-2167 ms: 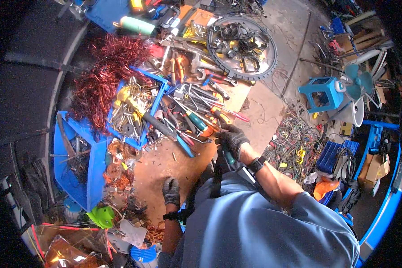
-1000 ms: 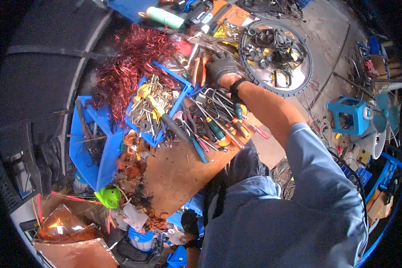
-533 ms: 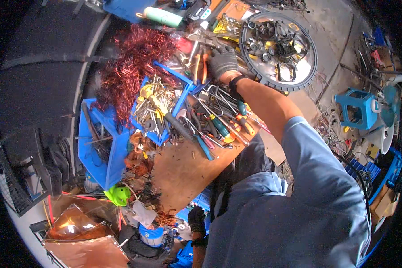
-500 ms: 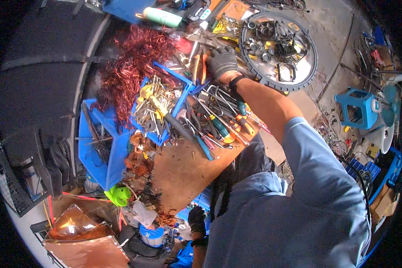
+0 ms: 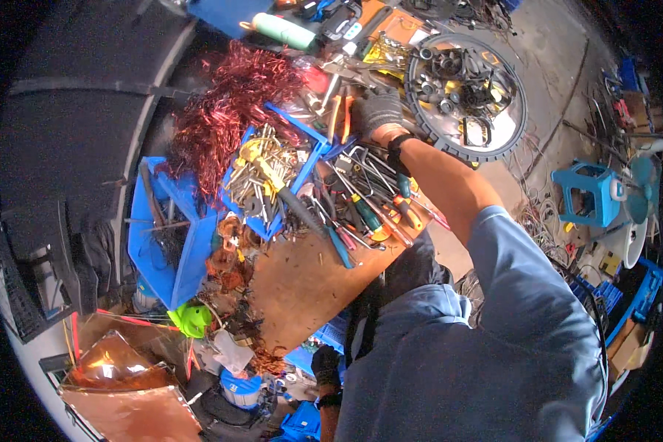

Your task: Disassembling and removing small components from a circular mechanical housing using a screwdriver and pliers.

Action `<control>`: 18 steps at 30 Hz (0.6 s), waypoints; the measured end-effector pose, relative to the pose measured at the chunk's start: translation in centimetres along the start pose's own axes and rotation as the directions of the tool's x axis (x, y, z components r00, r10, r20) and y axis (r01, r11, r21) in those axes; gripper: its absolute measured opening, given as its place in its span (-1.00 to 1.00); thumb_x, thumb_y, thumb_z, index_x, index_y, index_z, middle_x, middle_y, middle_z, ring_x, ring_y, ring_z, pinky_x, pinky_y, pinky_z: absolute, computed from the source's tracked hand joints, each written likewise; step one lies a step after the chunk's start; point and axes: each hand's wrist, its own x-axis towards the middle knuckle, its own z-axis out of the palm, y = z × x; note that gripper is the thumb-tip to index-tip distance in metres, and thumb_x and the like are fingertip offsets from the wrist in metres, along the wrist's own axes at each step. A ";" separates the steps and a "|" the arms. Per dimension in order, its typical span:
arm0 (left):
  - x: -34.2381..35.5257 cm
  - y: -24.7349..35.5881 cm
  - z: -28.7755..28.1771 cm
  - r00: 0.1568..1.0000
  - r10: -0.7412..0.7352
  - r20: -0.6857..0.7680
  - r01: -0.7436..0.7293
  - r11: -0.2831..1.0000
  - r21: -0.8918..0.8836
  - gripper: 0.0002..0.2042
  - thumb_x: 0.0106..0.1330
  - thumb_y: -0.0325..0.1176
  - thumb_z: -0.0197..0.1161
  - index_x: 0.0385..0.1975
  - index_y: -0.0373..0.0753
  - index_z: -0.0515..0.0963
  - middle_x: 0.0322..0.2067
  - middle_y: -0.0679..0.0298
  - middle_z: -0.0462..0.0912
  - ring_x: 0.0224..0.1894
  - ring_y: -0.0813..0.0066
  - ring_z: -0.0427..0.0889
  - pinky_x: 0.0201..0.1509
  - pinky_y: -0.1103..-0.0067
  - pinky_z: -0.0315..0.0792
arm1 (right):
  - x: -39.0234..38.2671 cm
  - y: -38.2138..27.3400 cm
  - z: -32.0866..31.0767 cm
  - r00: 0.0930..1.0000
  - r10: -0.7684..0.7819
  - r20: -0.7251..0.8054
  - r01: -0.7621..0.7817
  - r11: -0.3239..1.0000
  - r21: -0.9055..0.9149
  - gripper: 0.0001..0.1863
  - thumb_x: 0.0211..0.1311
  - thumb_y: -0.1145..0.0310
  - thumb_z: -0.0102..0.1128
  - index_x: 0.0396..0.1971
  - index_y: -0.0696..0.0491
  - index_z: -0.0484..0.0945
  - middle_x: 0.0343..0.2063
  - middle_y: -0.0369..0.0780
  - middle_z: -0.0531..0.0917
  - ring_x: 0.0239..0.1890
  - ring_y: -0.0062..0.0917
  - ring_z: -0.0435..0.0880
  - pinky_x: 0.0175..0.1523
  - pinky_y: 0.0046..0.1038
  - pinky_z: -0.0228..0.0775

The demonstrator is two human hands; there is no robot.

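Note:
My right hand (image 5: 379,110), in a dark grey glove, reaches to the far side of the workbench (image 5: 295,287). It rests over the tools there, right beside a pair of orange handles (image 5: 341,118); its fingertips are hidden, so any grip is unclear. Nearer me lies a heap of hand tools, among them a green-and-yellow screwdriver (image 5: 366,214). A yellow-headed hammer (image 5: 269,171) with a dark handle lies across a blue bin (image 5: 302,163) of loose metal parts. My left hand (image 5: 326,362), in a dark glove, hangs low beside the bench's near edge, its fingers too dark to read.
Reddish metal shavings (image 5: 225,110) pile up behind the bin. A black-rimmed round tray (image 5: 519,136) of dark parts stands at the far right. Another blue bin (image 5: 191,250) is tipped at the left. A blue stool (image 5: 589,191) stands on the right, near tangled cables (image 5: 541,206).
The whole view has shifted slightly, with the far bench appearing a little lower and further right. My right hand stays beside the orange handles; my left hand still hangs low.

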 end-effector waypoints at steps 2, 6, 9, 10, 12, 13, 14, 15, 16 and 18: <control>-0.8 0.4 0.4 0.999 -0.030 0.018 0.030 0.999 0.018 -0.79 0.06 -0.35 0.39 -0.27 -0.15 0.67 -0.21 0.15 0.69 -0.08 0.17 0.64 -0.01 0.29 0.52 | 0.2 -0.7 -0.2 0.998 0.046 0.031 -0.046 0.999 -0.002 -0.70 0.20 0.18 0.16 -0.10 -0.22 0.74 0.10 -0.20 0.65 0.25 -0.24 0.52 0.28 -0.03 0.21; -2.0 1.2 1.1 0.987 0.090 0.131 -0.116 0.972 0.206 -0.77 0.05 -0.34 0.39 -0.26 -0.14 0.67 -0.20 0.15 0.69 -0.08 0.16 0.65 -0.01 0.29 0.52 | 0.2 -1.6 -0.3 0.991 0.120 0.055 -0.116 0.991 -0.067 -0.66 0.33 0.11 0.01 -0.07 -0.25 0.74 0.15 -0.31 0.64 0.27 -0.34 0.48 0.35 0.01 0.06; -2.2 1.2 1.3 0.981 0.090 0.169 -0.129 0.964 0.234 -0.76 0.04 -0.33 0.40 -0.26 -0.14 0.67 -0.20 0.15 0.70 -0.07 0.16 0.65 -0.01 0.29 0.52 | 0.2 -1.8 -0.3 0.990 0.129 0.056 -0.123 0.987 -0.102 -0.66 0.33 0.11 0.01 -0.06 -0.28 0.74 0.16 -0.34 0.63 0.27 -0.36 0.47 0.35 -0.01 0.06; -2.2 1.1 1.2 0.980 0.089 0.177 -0.131 0.962 0.240 -0.76 0.04 -0.33 0.40 -0.26 -0.14 0.67 -0.20 0.16 0.70 -0.07 0.16 0.65 -0.01 0.29 0.52 | 0.3 -1.9 -0.3 0.990 0.135 0.025 -0.133 0.988 -0.076 -0.68 0.31 0.11 0.04 -0.09 -0.28 0.75 0.12 -0.36 0.66 0.26 -0.37 0.48 0.35 -0.01 0.05; -1.8 0.6 1.0 0.978 0.083 0.191 -0.131 0.958 0.256 -0.75 0.03 -0.33 0.40 -0.25 -0.14 0.67 -0.20 0.16 0.70 -0.07 0.16 0.65 -0.01 0.29 0.52 | 0.4 -2.0 -0.2 0.987 0.158 0.032 -0.155 0.986 -0.066 -0.69 0.31 0.11 0.05 -0.13 -0.27 0.76 0.07 -0.36 0.70 0.25 -0.38 0.49 0.35 -0.01 0.05; -1.6 0.4 0.9 0.977 0.082 0.199 -0.134 0.955 0.264 -0.75 0.03 -0.32 0.41 -0.25 -0.13 0.67 -0.19 0.16 0.70 -0.07 0.15 0.65 -0.01 0.29 0.52 | 0.5 -2.0 -0.2 0.983 0.175 0.053 -0.172 0.984 -0.053 -0.70 0.31 0.12 0.05 -0.14 -0.26 0.77 0.04 -0.36 0.71 0.25 -0.38 0.50 0.35 -0.01 0.05; -1.4 0.2 0.7 0.975 0.081 0.207 -0.137 0.952 0.273 -0.75 0.03 -0.32 0.41 -0.25 -0.13 0.67 -0.19 0.16 0.70 -0.07 0.15 0.66 -0.01 0.29 0.52 | 0.6 -2.0 -0.1 0.985 0.167 0.038 -0.165 0.985 -0.054 -0.69 0.30 0.14 0.04 -0.14 -0.24 0.76 0.02 -0.33 0.72 0.24 -0.35 0.51 0.35 0.01 0.08; -1.3 0.0 0.5 0.973 0.081 0.215 -0.142 0.949 0.283 -0.74 0.03 -0.32 0.41 -0.25 -0.13 0.67 -0.19 0.16 0.70 -0.07 0.15 0.66 -0.01 0.29 0.52 | 0.6 -2.0 -0.1 0.987 0.157 0.029 -0.156 0.987 -0.049 -0.69 0.30 0.15 0.04 -0.14 -0.22 0.75 0.01 -0.31 0.72 0.24 -0.32 0.52 0.34 0.02 0.10; -1.1 -0.3 0.4 0.971 0.083 0.226 -0.148 0.945 0.292 -0.74 0.02 -0.32 0.41 -0.25 -0.13 0.67 -0.19 0.16 0.70 -0.07 0.15 0.66 -0.01 0.29 0.52 | 0.6 -1.9 0.0 0.989 0.147 0.021 -0.146 0.988 -0.044 -0.69 0.29 0.17 0.03 -0.13 -0.19 0.75 -0.01 -0.28 0.73 0.23 -0.29 0.53 0.34 0.04 0.12; -0.9 -0.7 0.3 0.964 0.078 0.253 -0.157 0.938 0.310 -0.73 0.02 -0.31 0.41 -0.24 -0.13 0.68 -0.19 0.16 0.70 -0.07 0.15 0.66 0.00 0.29 0.52 | 0.7 -1.7 0.3 0.988 0.139 0.063 -0.136 0.989 -0.052 -0.68 0.29 0.18 0.03 -0.10 -0.15 0.73 -0.01 -0.26 0.73 0.23 -0.28 0.53 0.33 0.04 0.12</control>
